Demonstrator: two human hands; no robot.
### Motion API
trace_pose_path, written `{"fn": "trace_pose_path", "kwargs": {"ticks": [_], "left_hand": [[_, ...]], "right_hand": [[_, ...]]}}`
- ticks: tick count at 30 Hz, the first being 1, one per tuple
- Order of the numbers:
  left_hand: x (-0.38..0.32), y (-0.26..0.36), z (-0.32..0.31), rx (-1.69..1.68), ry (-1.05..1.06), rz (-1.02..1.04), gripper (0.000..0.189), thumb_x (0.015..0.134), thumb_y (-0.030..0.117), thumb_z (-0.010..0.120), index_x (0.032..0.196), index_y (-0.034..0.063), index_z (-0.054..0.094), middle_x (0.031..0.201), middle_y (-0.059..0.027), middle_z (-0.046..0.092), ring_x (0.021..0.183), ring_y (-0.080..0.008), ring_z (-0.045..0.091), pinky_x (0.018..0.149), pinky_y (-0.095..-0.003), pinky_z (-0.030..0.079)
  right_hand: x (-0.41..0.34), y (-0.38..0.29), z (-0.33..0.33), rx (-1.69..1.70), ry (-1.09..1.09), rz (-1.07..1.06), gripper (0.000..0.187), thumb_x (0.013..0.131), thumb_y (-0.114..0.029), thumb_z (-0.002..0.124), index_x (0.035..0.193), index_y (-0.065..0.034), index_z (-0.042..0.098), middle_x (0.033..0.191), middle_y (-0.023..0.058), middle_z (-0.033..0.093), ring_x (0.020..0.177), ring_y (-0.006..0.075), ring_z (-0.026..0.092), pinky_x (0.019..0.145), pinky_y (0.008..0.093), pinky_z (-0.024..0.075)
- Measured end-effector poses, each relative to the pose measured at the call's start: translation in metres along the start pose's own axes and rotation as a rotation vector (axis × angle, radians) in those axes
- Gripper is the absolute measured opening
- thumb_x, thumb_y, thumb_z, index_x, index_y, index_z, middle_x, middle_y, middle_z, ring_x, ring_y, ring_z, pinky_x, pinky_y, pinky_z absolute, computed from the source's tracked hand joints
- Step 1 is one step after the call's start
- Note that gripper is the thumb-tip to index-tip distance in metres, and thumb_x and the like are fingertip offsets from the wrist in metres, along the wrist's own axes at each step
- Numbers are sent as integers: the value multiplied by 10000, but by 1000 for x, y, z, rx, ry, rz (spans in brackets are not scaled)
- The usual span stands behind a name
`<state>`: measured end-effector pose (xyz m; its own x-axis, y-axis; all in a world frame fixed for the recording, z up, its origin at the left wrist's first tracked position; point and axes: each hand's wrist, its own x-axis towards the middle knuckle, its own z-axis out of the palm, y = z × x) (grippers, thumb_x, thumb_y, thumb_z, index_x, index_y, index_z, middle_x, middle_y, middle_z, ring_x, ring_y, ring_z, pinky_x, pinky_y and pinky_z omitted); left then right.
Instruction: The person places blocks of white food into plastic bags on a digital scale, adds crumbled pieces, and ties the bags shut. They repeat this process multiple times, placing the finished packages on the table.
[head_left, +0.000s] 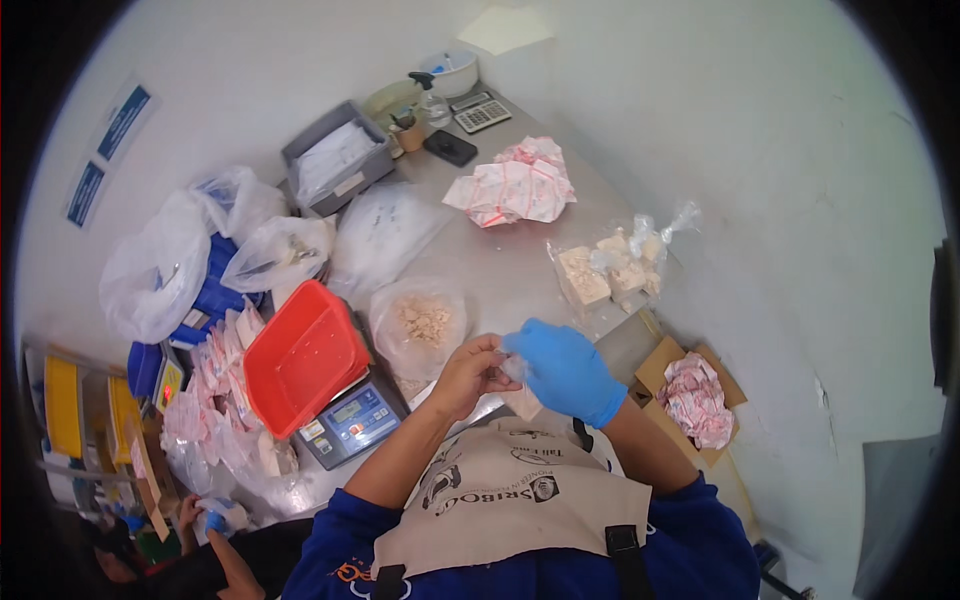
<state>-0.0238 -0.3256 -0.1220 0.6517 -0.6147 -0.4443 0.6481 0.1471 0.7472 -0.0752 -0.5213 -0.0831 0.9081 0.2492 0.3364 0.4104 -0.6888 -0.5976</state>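
Both my hands meet low over the front edge of the metal table. My left hand is bare and pinches the gathered top of a small clear plastic bag. My right hand, in a blue glove, grips the same gathered plastic from the other side. Something pale shows in the bag, which hangs before my apron; my fingers partly hide it. Just beyond my left hand is an open plastic bag of beige crumbs. Farther right lies a clear bag with beige blocks.
A red plastic tray rests tilted on a digital scale at left, beside several packed bags. Crumpled wrappers lie farther back. A cardboard box stands right. A co-worker's gloved hand is at lower left.
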Motion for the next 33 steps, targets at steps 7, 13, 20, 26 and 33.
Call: {"fn": "trace_pose_path", "kwargs": {"ticks": [7, 13, 20, 26, 33], "left_hand": [[24, -7, 9, -47, 16, -11, 370, 943, 123, 554, 1303, 43, 524, 942, -67, 607, 817, -152, 626, 893, -370, 583], [41, -32, -29, 1060, 74, 416, 369, 932, 165, 621, 1272, 27, 583, 919, -81, 552, 878, -165, 597, 761, -305, 508], [-78, -7, -60, 911, 274, 401, 305, 925, 133, 639, 1221, 61, 641, 947, -64, 608, 815, -142, 597, 756, -271, 494], [-202, -55, -159, 376, 972, 482, 243, 944, 132, 624, 1156, 15, 645, 935, -26, 601, 802, -113, 592, 744, -258, 502], [-306, -90, -217, -752, 1625, 677, 528, 915, 320, 652, 1332, 54, 469, 1109, -109, 578, 922, -177, 613, 858, -342, 517]], "right_hand": [[16, 26, 25, 265, 154, 23, 93, 852, -150, 643, 824, -62, 648, 805, 100, 604, 719, 301, 608, 656, 402, 488], [30, 76, 52, 598, 384, 401, 114, 900, -96, 576, 887, -25, 664, 821, 87, 626, 722, 197, 596, 689, 323, 484], [1, 146, 24, 499, 556, 573, 109, 894, -108, 592, 933, -30, 659, 860, 13, 617, 782, 90, 546, 719, 275, 480], [-17, 178, 21, 552, 648, 808, 187, 902, -175, 608, 1029, -86, 712, 894, -11, 610, 826, 106, 553, 709, 260, 465], [55, 109, 26, 108, 719, 467, 361, 896, -84, 539, 1224, 36, 630, 1213, 127, 636, 1057, 236, 595, 899, 353, 469]]}}
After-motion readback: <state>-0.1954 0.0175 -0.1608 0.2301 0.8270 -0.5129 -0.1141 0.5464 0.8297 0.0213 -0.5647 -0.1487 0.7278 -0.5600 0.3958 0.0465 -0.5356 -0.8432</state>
